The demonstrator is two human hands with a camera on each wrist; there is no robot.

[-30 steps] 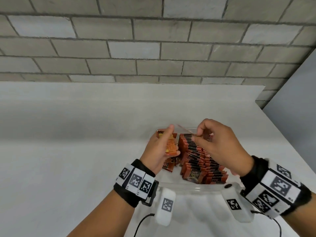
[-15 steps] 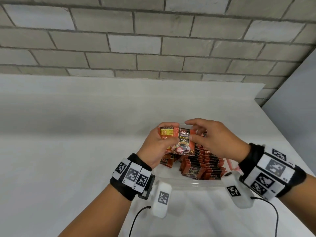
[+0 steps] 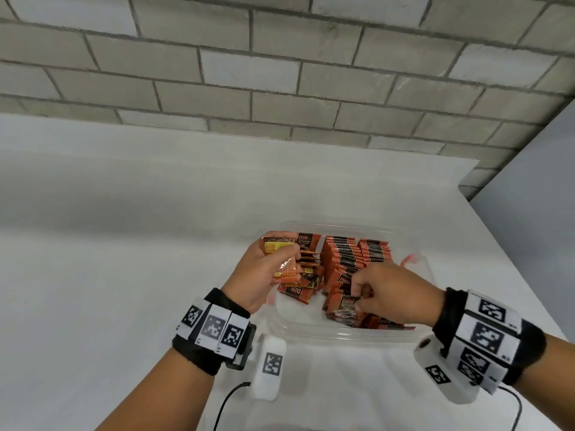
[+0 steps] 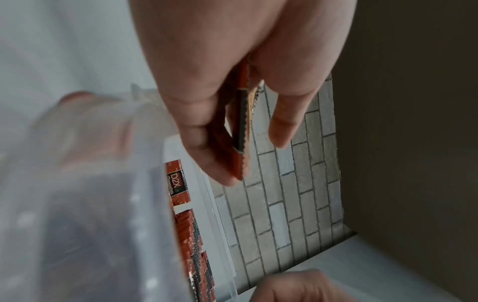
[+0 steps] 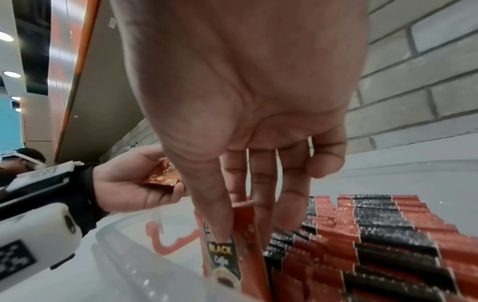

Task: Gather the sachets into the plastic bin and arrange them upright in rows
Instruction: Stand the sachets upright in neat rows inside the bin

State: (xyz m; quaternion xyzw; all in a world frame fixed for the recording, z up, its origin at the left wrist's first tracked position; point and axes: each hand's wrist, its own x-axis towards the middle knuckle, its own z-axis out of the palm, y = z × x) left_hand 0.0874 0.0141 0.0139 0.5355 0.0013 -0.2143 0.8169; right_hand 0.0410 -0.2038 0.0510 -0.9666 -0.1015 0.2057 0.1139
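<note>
The sachets [image 3: 345,259], red and black packets marked D2X, stand upright in two packed rows inside the clear plastic bin [image 3: 339,332], which sits on the white desk [image 3: 124,244]. A few loose sachets [image 3: 300,287] lie tumbled flat in the left part of the bin, beside the rows. At the near end of the left row, one sachet [image 5: 232,251] is pinched upright between the thumb and fingers of the right hand [image 3: 395,295]; the wrist view shows the thumb pressed on its printed face, with the words BLACK and a coffee cup below, and the fingertips behind it, against the next packets. The left hand [image 3: 264,269] hovers over the left side of the bin, its thumb and fingers closed round a small bunch of sachets [image 3: 280,244] held edge-up, with a yellow-labelled back showing. A pink clip-like handle [image 3: 409,259] shows at the bin's right wall. Both wrists wear black bands with square black-and-white markers [image 3: 214,326] and white camera units. Behind the desk rises a grey block wall [image 3: 280,66].
</note>
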